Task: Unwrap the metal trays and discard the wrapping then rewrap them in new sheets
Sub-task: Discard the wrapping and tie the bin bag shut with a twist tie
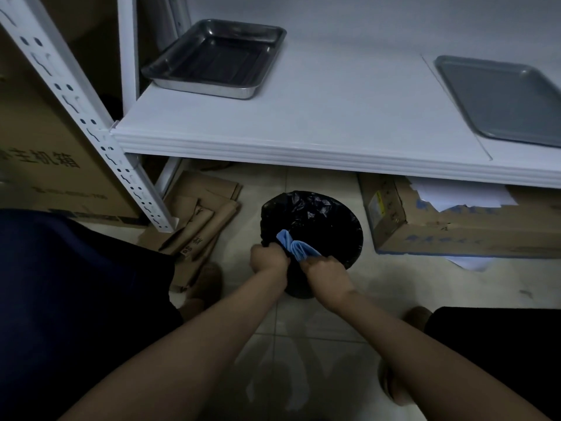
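We are discarding: left hand (268, 258) and right hand (326, 270) clutch the blue wrapping (296, 246), bin (334, 220) just beyond the grip. Next, we reckon: release it inside.

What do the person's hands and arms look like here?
Left hand and right hand are bare: no gloves, rings or watch visible. Left forearm and right forearm are uncovered, with no sleeves in view.
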